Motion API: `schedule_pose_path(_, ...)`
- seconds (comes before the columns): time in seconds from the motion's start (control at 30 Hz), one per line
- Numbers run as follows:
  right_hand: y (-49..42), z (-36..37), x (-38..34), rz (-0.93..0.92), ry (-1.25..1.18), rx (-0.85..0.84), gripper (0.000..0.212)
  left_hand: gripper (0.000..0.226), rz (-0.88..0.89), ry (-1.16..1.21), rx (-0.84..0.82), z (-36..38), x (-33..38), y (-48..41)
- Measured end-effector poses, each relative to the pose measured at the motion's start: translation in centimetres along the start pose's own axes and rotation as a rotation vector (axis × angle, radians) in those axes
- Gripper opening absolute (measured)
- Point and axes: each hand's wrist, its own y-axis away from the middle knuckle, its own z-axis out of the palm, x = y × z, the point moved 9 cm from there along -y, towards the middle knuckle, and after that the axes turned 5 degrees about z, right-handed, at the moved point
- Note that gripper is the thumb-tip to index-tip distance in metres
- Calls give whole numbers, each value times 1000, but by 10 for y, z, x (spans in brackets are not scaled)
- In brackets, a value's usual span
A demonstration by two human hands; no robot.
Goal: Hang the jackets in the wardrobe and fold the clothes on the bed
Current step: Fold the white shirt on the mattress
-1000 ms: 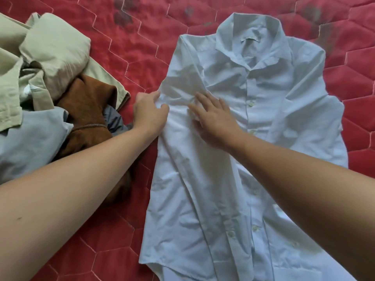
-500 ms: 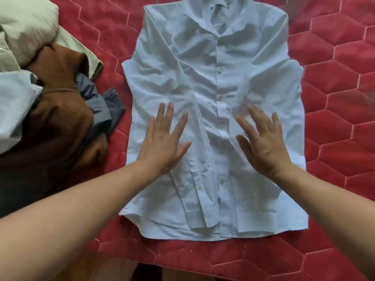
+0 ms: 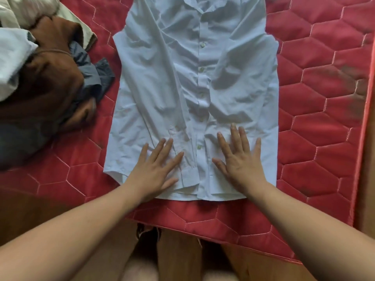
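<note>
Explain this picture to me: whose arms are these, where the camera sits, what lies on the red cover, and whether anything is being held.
No machine here: a person's two bare arms, seen from a camera worn on the head, looking down. A pale blue shirt lies buttoned, front up, on the red quilted bed, its sleeves folded over its front. The left hand and the right hand lie flat near the hem, fingers spread. Neither holds anything. At the left lies a pile of clothes, brown, grey and pale, still unfolded.

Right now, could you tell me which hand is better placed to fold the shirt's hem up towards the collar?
Neither clearly: left hand and right hand both lie flat, open, near the shirt hem, either side of the buttons. Probably both together.
</note>
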Motion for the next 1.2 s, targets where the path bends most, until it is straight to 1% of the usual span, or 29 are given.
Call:
schedule_pose_path(0.07, 36, -1, -10, -171, 17, 25, 75, 81, 4, 23, -43, 12, 12, 26)
schedule_pose_path(0.1, 55, 7, -12, -249, 54, -3, 75, 83, 4, 21, -69, 18, 18, 37)
schedule_pose_path(0.13, 71, 16, -12, -297, 104, -50, 78, 84, -2, 11, -89, 22, 22, 44)
schedule_pose_path(0.2, 89, 31, -9, -320, 164, -137, 80, 80, -47, 6, -105, 23, 24, 47)
schedule_pose_path(0.27, 86, 26, -9, -294, 160, -127, 75, 77, -96, 42, -58, 13, 21, 39)
schedule_pose_path(0.3, 82, 23, -10, -282, 163, -112, 74, 72, -93, 43, -10, 5, 19, 34)
schedule_pose_path(0.33, 78, 18, -11, -278, 169, -86, 72, 61, -76, 24, 48, -4, 19, 30)
schedule_pose_path(0.4, 76, 7, -13, -290, 172, -46, 59, 37, -32, -18, 163, -22, 20, 30)
schedule_pose_path(0.43, 77, 1, -12, -296, 164, -25, 51, 28, -19, -16, 184, -30, 21, 32)
schedule_pose_path(0.5, 80, -15, -11, -285, 139, -13, 40, 19, -32, 55, 168, -43, 18, 37)
schedule_pose_path(0.53, 81, -26, -10, -262, 107, -19, 36, 19, -55, 126, 156, -52, 15, 39)
schedule_pose_path(0.6, 77, -54, -7, -162, 0, -17, 32, 28, -112, 243, 152, -73, 7, 40)
schedule_pose_path(0.67, 67, -85, -3, -37, -84, -6, 27, 22, -175, 329, 150, -99, -6, 38)
schedule_pose_path(0.73, 49, -116, -2, 27, -148, 26, 21, 13, -209, 399, 172, -126, -20, 30)
schedule_pose_path(0.83, 11, -156, 4, 59, -158, 64, 17, 11, -190, 447, 202, -165, -40, 3)
schedule_pose_path(0.93, -37, -193, 16, 67, -125, 188, 4, 6, -198, 456, 203, -194, -68, -36)
schedule_pose_path(0.97, -54, -200, 20, 77, -114, 207, 6, 6, -201, 459, 206, -203, -79, -49)
schedule_pose_path(1.03, -90, -213, 29, 93, -98, 218, 13, 10, -204, 469, 226, -220, -101, -77)
schedule_pose_path(1.1, -123, -228, 38, 88, -69, 235, 13, 15, -230, 482, 222, -236, -125, -103)
schedule_pose_path(1.2, -167, -255, 53, 58, -11, 259, 14, 31, -253, 449, 196, -267, -153, -142)
